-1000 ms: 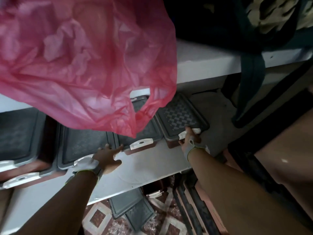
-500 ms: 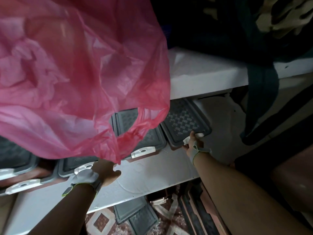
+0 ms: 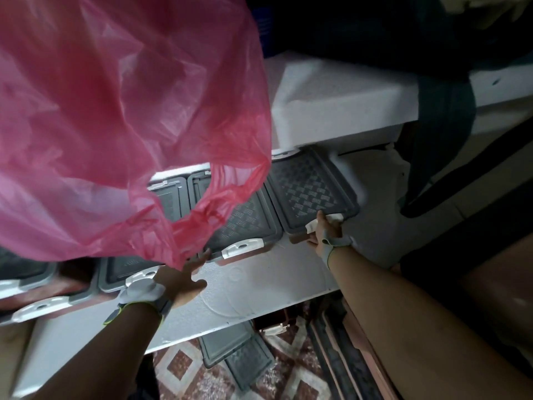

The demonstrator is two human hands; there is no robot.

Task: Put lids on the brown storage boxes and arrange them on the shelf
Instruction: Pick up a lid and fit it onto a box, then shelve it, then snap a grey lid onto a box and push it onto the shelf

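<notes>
Several brown storage boxes with grey lids and white latches stand in a row on the white shelf (image 3: 277, 272). My right hand (image 3: 324, 233) grips the front edge of the rightmost box (image 3: 310, 194), its fingers over the white latch. My left hand (image 3: 184, 280) reaches toward the front of the middle box (image 3: 245, 226), fingers stretched out near its corner and partly hidden by a pink bag. Another lidded box (image 3: 127, 269) sits just left of that hand.
A pink plastic bag (image 3: 115, 116) hangs from the upper shelf (image 3: 340, 105) and hides much of the row. Two loose grey lids (image 3: 236, 353) and a brown box (image 3: 274, 321) lie on the patterned floor below. Dark cloth (image 3: 441, 134) drapes at the right.
The view has tilted, so the bag covers more of the boxes. My right hand has stayed on the rightmost box's front edge while my left hand has shifted right toward the middle box.
</notes>
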